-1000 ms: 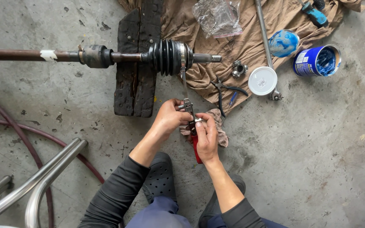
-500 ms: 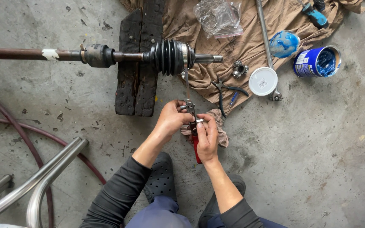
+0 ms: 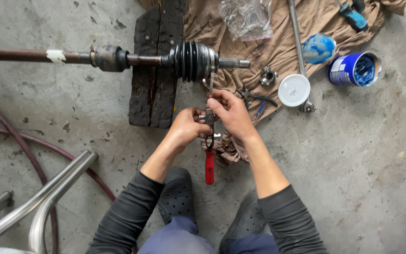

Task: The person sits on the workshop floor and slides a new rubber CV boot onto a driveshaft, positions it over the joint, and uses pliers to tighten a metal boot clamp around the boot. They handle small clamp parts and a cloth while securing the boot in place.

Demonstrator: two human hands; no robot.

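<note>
Both hands rose toward the axle boot (image 3: 193, 61); left hand (image 3: 186, 129) and right hand (image 3: 231, 113) stayed clamped on the red-handled tool (image 3: 209, 162), its handle hanging below.

An axle shaft (image 3: 71, 56) lay across the upper left of the frame, its ribbed boot (image 3: 194, 61) resting on a wooden block (image 3: 153, 94). A cloth (image 3: 278, 51) spread to the upper right, with a tin (image 3: 353, 69) at its right edge and a lid (image 3: 294, 90) just below centre-right.
</note>
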